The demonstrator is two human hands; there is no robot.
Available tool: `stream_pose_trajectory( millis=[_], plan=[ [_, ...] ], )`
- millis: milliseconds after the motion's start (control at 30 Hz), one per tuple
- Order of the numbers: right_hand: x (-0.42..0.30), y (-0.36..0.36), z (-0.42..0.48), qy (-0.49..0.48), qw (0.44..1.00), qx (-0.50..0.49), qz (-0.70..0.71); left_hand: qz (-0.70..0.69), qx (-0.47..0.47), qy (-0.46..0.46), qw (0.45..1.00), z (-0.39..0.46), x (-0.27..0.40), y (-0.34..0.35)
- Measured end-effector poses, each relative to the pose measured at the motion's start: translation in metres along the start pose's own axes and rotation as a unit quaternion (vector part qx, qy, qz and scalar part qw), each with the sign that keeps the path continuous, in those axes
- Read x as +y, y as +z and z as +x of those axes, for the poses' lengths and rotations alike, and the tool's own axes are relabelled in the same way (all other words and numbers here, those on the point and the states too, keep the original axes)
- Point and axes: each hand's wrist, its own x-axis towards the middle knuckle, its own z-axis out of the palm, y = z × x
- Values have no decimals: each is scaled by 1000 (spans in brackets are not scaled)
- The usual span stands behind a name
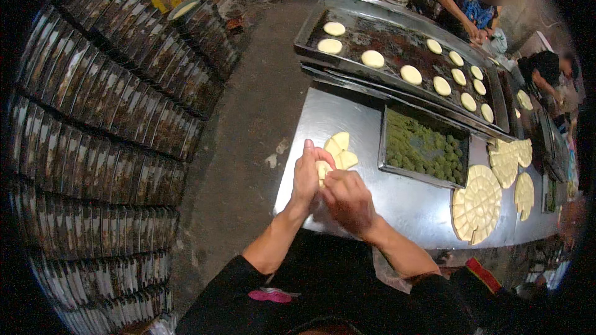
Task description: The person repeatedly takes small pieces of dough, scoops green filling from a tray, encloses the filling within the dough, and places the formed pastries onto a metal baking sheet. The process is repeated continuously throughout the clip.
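Cupped near the table's left end, my left hand point(306, 174) holds a small piece of pale dough point(323, 170). The fingers of my right hand point(348, 199) press on the same piece from the right; whether anything is inside the dough is hidden. Just beyond my hands, several cut dough pieces point(342, 151) lie in a loose cluster on the metal table point(405, 214). To their right stands a rectangular metal tray point(421, 176) of green filling, loose and crumbly at the left and rolled into balls at the right.
Flattened dough rounds lie on a large dark baking tray point(386, 32) behind the table. A scored dough disc point(477, 204) and smaller slabs point(505, 160) are at right. Tall stacks of metal trays point(102, 149) stand left across the floor. A co-worker point(475, 9) works at the far right.
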Motion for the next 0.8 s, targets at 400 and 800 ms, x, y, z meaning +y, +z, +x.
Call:
stream_pose_trajectory(
  millis=[400,800],
  plan=[
    [0,15,-10,66,993,-90,34,67,-44,-32,996,-12,-18,-12],
    [10,21,-134,229,850,-452,-142,206,-114,-126,964,-58,-98,-159]
  ],
)
